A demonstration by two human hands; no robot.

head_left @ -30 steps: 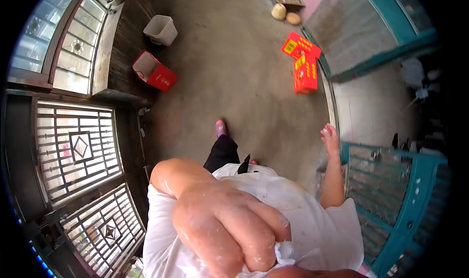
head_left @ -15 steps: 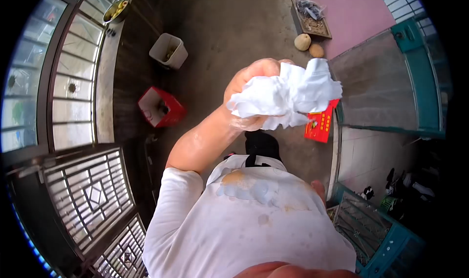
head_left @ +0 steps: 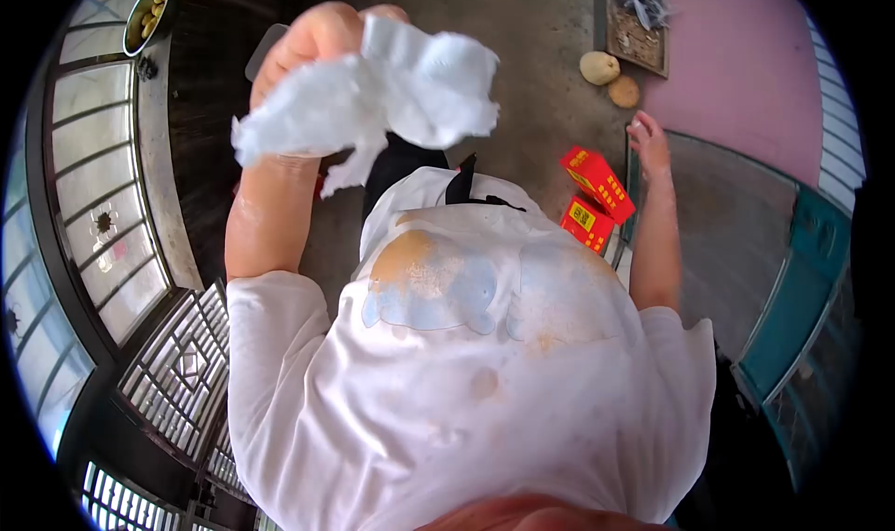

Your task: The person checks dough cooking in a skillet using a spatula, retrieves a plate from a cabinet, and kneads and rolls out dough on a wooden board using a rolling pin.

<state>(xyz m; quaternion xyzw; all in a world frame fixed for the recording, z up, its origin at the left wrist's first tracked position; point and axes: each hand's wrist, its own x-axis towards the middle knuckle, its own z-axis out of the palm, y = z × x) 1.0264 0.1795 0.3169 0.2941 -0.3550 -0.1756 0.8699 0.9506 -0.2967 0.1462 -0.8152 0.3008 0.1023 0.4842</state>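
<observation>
Crumpled white tissue (head_left: 429, 79) is held by my left hand (head_left: 312, 46), raised at the upper left with its fingers curled behind the sheet. A torn strip of it hangs down below the wrist. My right hand (head_left: 650, 142) is out at the right side, away from my body, with its fingers loosely bent and apart and nothing in them. Between my arms shows my white shirt (head_left: 485, 382), which has a faded print and stains.
Two red boxes (head_left: 597, 191) stand on the floor at the right. Beyond them lie a pale melon (head_left: 598, 68), a tan round one (head_left: 624, 91) and a wooden tray (head_left: 638, 37). A bowl (head_left: 148, 16) sits on the left window ledge. A teal-framed door (head_left: 792, 289) is at the right.
My left hand rose from near my face, then moved left with the tissue. My right hand, mostly out of sight half a second ago, shows again at the right. The view has turned.
</observation>
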